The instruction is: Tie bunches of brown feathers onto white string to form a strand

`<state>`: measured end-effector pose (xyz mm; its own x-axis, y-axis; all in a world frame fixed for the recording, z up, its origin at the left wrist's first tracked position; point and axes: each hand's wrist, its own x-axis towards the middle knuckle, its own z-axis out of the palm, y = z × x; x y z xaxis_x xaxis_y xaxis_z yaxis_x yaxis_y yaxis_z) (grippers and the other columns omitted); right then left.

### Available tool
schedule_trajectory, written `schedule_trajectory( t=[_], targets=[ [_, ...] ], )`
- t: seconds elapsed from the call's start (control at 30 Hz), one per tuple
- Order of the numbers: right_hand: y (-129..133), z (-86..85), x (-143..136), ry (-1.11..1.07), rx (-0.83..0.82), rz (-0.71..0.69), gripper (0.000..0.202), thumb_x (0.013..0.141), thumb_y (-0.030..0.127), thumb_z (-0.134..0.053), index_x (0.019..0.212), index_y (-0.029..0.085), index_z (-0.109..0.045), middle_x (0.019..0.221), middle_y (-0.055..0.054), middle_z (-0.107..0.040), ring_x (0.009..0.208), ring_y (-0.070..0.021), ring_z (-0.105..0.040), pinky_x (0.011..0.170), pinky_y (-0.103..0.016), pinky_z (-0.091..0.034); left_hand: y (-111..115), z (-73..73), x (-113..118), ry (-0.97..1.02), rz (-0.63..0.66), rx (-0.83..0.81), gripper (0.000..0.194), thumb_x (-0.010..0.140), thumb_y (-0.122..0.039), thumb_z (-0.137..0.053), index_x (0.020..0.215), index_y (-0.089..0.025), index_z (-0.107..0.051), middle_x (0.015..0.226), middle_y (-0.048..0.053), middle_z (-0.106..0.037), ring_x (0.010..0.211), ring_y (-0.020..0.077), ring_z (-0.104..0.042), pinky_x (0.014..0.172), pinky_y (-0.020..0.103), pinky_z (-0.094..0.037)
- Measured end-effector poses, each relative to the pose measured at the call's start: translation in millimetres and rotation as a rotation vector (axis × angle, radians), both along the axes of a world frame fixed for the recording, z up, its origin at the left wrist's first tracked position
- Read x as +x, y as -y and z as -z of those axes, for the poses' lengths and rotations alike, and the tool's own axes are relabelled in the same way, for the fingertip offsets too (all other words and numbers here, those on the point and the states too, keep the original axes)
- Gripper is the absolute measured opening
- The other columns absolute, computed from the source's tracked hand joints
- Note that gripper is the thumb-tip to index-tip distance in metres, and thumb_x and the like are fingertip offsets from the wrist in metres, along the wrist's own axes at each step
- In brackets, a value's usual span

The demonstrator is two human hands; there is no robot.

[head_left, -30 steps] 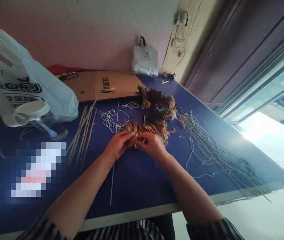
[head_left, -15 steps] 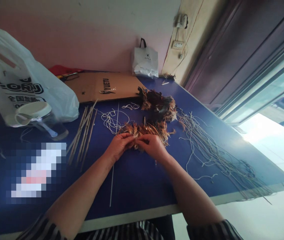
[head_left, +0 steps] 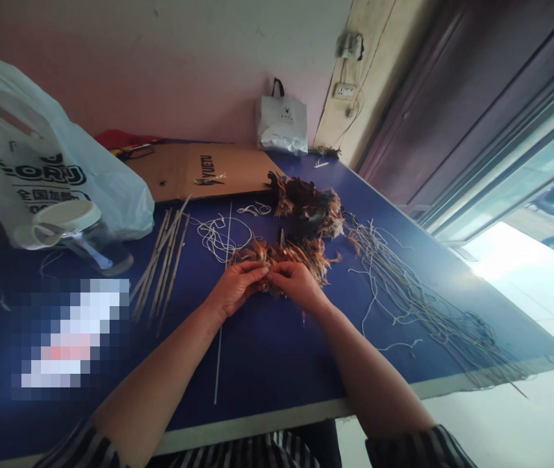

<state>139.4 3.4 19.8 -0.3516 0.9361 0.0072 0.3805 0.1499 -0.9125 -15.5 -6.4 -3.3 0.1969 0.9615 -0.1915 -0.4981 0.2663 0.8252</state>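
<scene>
Brown and orange feathers (head_left: 310, 255) lie in a bunch on the blue table, right behind my hands. My left hand (head_left: 238, 286) is closed in a pinch at the bunch's near left edge. Fingertips nearly touching it, my right hand (head_left: 297, 283) pinches at the near edge too. What the fingertips hold is too small to make out. A darker feather bundle (head_left: 308, 208) lies just beyond. Loops of white string (head_left: 218, 237) are left of the feathers, and a thin white rod (head_left: 218, 367) passes partly beneath my left hand.
Several thin sticks (head_left: 172, 260) lie to the left, near a lidded clear jar (head_left: 69, 218) and a white plastic bag (head_left: 111, 188). Flat cardboard (head_left: 174, 170) and a small bag (head_left: 282, 123) are at the back. Long tangled cords (head_left: 417, 299) spread over the right side.
Both hands stay at the feathers, pinched together, with only a slight shift of the fingers. The view has tilted very slightly.
</scene>
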Motion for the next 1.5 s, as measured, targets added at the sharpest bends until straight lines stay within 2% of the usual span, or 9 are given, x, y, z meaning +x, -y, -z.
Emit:
schedule_trajectory(
  t=[0.27,0.43,0.57,0.73,1.07,1.17,1.27,1.4,1.5],
  targets=[
    [-3.2,6.5,-0.6,-0.019,-0.002,-0.021,0.029,0.075,0.041,-0.055,0.076,0.014,-0.066,0.061,0.0,-0.06,0.051,-0.008,-0.048,0.048,-0.019,-0.035,-3.5,-4.0,-10.6,-0.05,-0.031,-0.046,0.017,0.06,-0.017,-0.075,0.075,-0.012,-0.068,0.064,0.001,-0.065,0.056,0.0078,-0.059,0.056,0.019,-0.048],
    [-8.2,11.2,-3.6,0.163,0.2,0.124,0.023,0.076,0.034,-0.055,0.082,0.017,-0.069,0.069,-0.002,-0.066,0.059,-0.0114,-0.054,0.057,-0.021,-0.039,-12.6,-6.3,-32.3,-0.154,-0.243,-0.093,0.024,0.056,-0.017,-0.077,0.077,-0.013,-0.067,0.068,0.001,-0.066,0.056,0.0085,-0.061,0.05,0.018,-0.047],
    [-7.8,13.5,-14.2,0.364,0.349,0.156,0.021,0.078,0.03,-0.052,0.082,0.019,-0.07,0.077,-0.003,-0.068,0.069,-0.0139,-0.059,0.066,-0.023,-0.041,-16.8,3.8,-33.8,-0.179,-0.239,-0.148,0.024,0.054,-0.015,-0.077,0.076,-0.012,-0.066,0.064,0.001,-0.065,0.053,0.0091,-0.06,0.047,0.018,-0.047],
    [-8.2,15.6,-26.0,0.602,0.444,0.208,0.024,0.08,0.037,-0.05,0.081,0.02,-0.067,0.083,-0.005,-0.067,0.079,-0.0175,-0.06,0.069,-0.024,-0.041,-17.5,12.5,-26.0,-0.189,-0.231,-0.155,0.022,0.056,-0.014,-0.075,0.076,-0.011,-0.066,0.061,0.001,-0.065,0.05,0.0091,-0.059,0.045,0.018,-0.045],
    [-43.3,-5.3,-25.8,0.752,0.329,0.302,0.032,0.081,0.042,-0.044,0.085,0.021,-0.068,0.084,-0.008,-0.068,0.082,-0.0204,-0.062,0.069,-0.027,-0.042,-18.7,14.3,-25.3,-0.102,-0.253,-0.137,0.021,0.057,-0.013,-0.074,0.075,-0.01,-0.064,0.06,0.001,-0.063,0.047,0.0083,-0.057,0.043,0.018,-0.045],
    [-55.6,-6.9,-35.6,0.798,0.251,0.267,0.041,0.076,0.052,-0.047,0.082,0.018,-0.07,0.084,-0.013,-0.067,0.084,-0.0247,-0.061,0.07,-0.031,-0.043,-18.5,13.8,-25.3,-0.089,-0.25,-0.145,0.018,0.058,-0.011,-0.074,0.073,-0.01,-0.064,0.059,0.001,-0.063,0.047,0.0083,-0.057,0.043,0.018,-0.044],
    [-64.0,-1.6,-42.4,0.715,0.171,0.257,0.039,0.068,0.05,-0.057,0.075,0.013,-0.069,0.08,-0.016,-0.066,0.083,-0.0276,-0.061,0.07,-0.033,-0.043,-19.1,15.2,-25.2,-0.083,-0.244,-0.147,0.019,0.058,-0.011,-0.074,0.074,-0.01,-0.064,0.057,0.001,-0.062,0.047,0.0083,-0.057,0.042,0.017,-0.043],
    [-66.1,3.9,-33.1,0.544,0.103,0.224,0.03,0.067,0.041,-0.061,0.062,0.012,-0.067,0.062,-0.01,-0.062,0.065,-0.0195,-0.059,0.058,-0.026,-0.04,-18.6,16.1,-24.2,-0.075,-0.226,-0.154,0.016,0.059,-0.011,-0.073,0.072,-0.01,-0.064,0.056,0.0,-0.061,0.046,0.0079,-0.057,0.043,0.017,-0.044],
    [-59.7,3.3,-15.3,0.44,0.058,0.207,0.032,0.07,0.044,-0.057,0.065,0.014,-0.066,0.052,-0.001,-0.054,0.046,-0.0099,-0.048,0.045,-0.021,-0.033,-16.6,14.1,-22.1,-0.061,-0.193,-0.163,0.013,0.061,-0.011,-0.072,0.072,-0.011,-0.064,0.056,0.0,-0.061,0.047,0.0077,-0.057,0.043,0.017,-0.044]
  ],
)
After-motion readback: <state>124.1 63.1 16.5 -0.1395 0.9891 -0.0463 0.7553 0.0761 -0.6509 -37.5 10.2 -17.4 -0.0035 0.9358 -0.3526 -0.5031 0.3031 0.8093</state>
